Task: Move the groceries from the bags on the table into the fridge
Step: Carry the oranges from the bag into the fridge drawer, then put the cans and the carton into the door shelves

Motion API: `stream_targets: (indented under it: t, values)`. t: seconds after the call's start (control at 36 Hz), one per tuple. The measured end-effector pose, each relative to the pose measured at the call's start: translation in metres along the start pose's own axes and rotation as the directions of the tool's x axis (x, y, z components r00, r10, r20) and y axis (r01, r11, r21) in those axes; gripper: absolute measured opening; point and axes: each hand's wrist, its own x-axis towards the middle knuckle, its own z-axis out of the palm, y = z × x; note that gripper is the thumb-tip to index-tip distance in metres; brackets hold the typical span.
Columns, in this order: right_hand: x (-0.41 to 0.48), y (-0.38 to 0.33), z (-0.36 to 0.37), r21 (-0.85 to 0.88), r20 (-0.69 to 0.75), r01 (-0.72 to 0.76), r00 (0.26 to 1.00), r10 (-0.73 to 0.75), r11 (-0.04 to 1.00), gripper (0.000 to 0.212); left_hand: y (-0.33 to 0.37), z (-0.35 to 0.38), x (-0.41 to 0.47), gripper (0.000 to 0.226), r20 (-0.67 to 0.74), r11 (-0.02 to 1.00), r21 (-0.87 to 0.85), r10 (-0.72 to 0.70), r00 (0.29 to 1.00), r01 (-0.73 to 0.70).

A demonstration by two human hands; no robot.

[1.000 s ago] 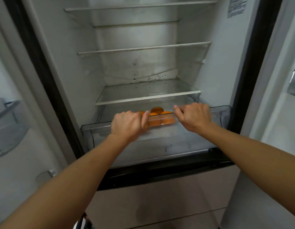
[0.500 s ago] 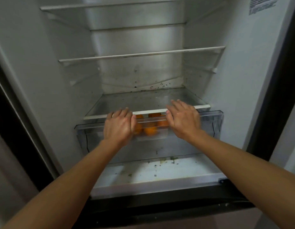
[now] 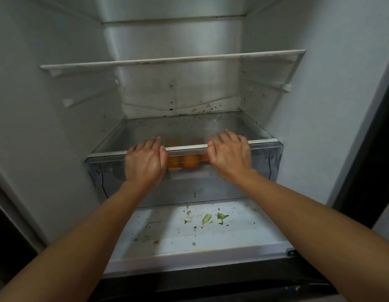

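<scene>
The fridge stands open in front of me. Its clear plastic drawer [image 3: 263, 162] sits pushed in under the lowest glass shelf [image 3: 189, 125]. Several oranges [image 3: 190, 161] show through the drawer's front between my hands. My left hand [image 3: 145, 164] presses flat on the drawer front, fingers straight and reaching over the shelf edge. My right hand [image 3: 229, 155] presses the same way to the right of the oranges. Neither hand holds anything.
A bare white-edged shelf [image 3: 171, 59] spans the fridge higher up. The fridge floor [image 3: 167, 234] in front of the drawer carries green scraps [image 3: 211, 217] and crumbs. The dark door seal [image 3: 370, 149] runs down the right side.
The drawer has slid back into the fridge under the shelf. My hands went from gripping its rim to pressing flat on its front. My view has moved closer and lower.
</scene>
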Motion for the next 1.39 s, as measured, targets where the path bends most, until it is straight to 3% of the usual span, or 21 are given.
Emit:
stream_targets:
  t: [0.11,0.22,0.39,0.5,0.75,0.92,1.06,1.19,1.39]
  values:
    - [-0.001,0.005,-0.007,0.000,0.037,-0.014,0.999,0.014,1.000,0.066,0.005,-0.004,0.003,0.068,0.085,1.000,0.015,-0.014,0.996,0.013]
    - [-0.013,0.007,-0.019,-0.035,0.167,-0.035,0.985,0.041,0.999,0.067,0.002,-0.012,-0.014,0.065,0.201,0.999,0.049,0.010,0.979,-0.020]
    - [-0.060,-0.001,-0.042,-0.052,0.187,0.009,0.982,0.001,0.999,0.059,-0.008,-0.049,-0.073,0.045,0.165,0.995,-0.035,0.096,0.982,-0.091]
    - [-0.096,-0.027,-0.058,-0.030,0.168,0.085,0.983,-0.079,0.996,0.048,-0.017,-0.071,-0.114,0.022,0.200,0.998,-0.026,0.062,0.978,-0.057]
    - [-0.159,-0.103,-0.080,0.099,0.238,0.256,0.932,-0.273,0.962,0.037,-0.027,-0.144,-0.228,0.021,0.231,1.000,0.016,0.020,0.973,-0.024]
    - [-0.191,-0.159,-0.088,0.242,0.242,0.423,0.845,-0.476,0.873,0.036,-0.027,-0.199,-0.300,0.013,0.285,0.994,0.097,0.021,0.958,-0.050]
    - [-0.240,-0.205,-0.086,0.394,0.177,0.530,0.758,-0.628,0.751,0.030,-0.016,-0.230,-0.381,0.018,0.371,0.977,0.199,-0.142,0.918,0.071]
    - [-0.318,-0.250,-0.080,0.550,0.221,0.531,0.652,-0.726,0.645,0.028,-0.024,-0.275,-0.485,0.025,0.472,0.886,0.377,-0.434,0.767,0.269]
    - [-0.411,-0.334,-0.121,0.572,0.127,0.683,0.472,-0.872,0.453,0.026,-0.038,-0.361,-0.613,0.024,0.347,0.701,0.527,-0.694,0.631,0.481]
